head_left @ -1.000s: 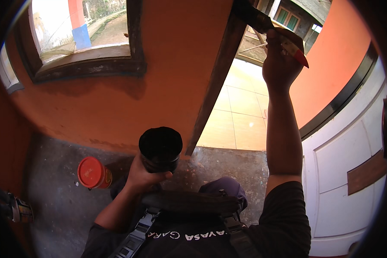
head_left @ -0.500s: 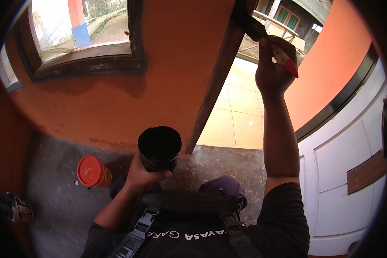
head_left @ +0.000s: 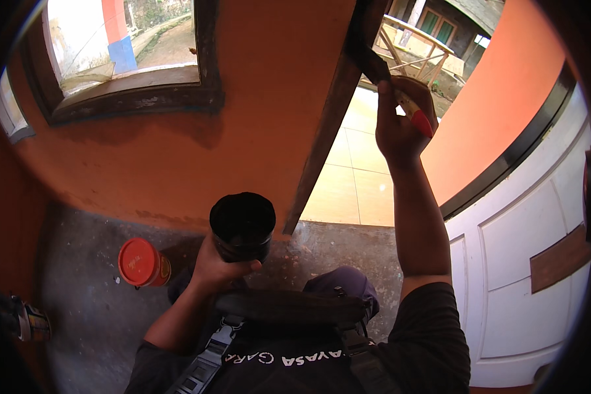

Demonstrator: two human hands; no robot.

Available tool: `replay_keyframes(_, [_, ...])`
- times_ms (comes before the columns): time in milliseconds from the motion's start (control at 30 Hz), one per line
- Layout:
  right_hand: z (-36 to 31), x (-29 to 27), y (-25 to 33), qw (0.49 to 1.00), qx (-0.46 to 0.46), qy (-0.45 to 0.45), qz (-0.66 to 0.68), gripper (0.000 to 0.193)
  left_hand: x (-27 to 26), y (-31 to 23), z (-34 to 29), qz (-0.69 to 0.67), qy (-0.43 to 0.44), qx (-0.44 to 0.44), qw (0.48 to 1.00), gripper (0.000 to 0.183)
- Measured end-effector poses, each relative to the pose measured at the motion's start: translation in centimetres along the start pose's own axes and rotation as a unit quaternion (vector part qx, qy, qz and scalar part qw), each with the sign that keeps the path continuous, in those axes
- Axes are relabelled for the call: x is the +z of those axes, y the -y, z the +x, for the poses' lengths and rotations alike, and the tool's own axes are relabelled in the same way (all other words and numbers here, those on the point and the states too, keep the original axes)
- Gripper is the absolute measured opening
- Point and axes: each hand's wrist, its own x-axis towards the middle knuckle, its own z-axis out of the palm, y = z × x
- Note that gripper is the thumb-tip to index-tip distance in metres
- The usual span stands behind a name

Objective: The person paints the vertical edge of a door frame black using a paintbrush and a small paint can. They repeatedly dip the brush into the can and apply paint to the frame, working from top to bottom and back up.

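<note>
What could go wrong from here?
1. The right hand holds the brush at the dark door frame, right beside the orange wall; a slip could mark the wall.
2. The left hand holds the dark cup above the floor; tipping might spill any contents, which I can't make out.

This looks like a home's entrance room: dark-framed window (head_left: 138,105) at upper left, orange wall (head_left: 269,111) at upper centre, panelled white door (head_left: 505,322) at right, concrete floor (head_left: 98,315) at lower left, tiled porch (head_left: 368,184) beyond the doorpost (head_left: 323,148).
</note>
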Motion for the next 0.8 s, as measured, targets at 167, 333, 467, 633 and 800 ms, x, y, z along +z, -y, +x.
replay_keyframes(167, [0.9, -0.5, 0.5, 0.998, -0.040, -0.030, 0.038, 0.018, 0.0, -0.2, -0.2, 0.004, -0.011, 0.008, 1.000, 0.086])
replay_keyframes(333, [3.8, 0.2, 0.2, 0.990, -0.086, -0.080, 0.073, 0.017, 0.2, -0.1, -0.1, -0.007, -0.019, 0.002, 1.000, 0.086])
replay_keyframes(467, [4.5, 0.9, -0.2, 0.991, -0.091, -0.083, 0.045, 0.019, -0.1, 0.2, 0.0, -0.008, -0.014, -0.013, 1.000, 0.086])
replay_keyframes(633, [3.0, 1.6, -0.2, 0.992, -0.091, -0.084, 0.033, 0.015, -0.2, 0.1, 0.2, 0.001, -0.010, -0.001, 1.000, 0.087])
replay_keyframes(800, [1.3, 1.6, -0.3, 0.994, -0.086, -0.058, -0.019, 0.020, -0.1, 0.1, 0.4, -0.007, -0.017, 0.008, 1.000, 0.086])
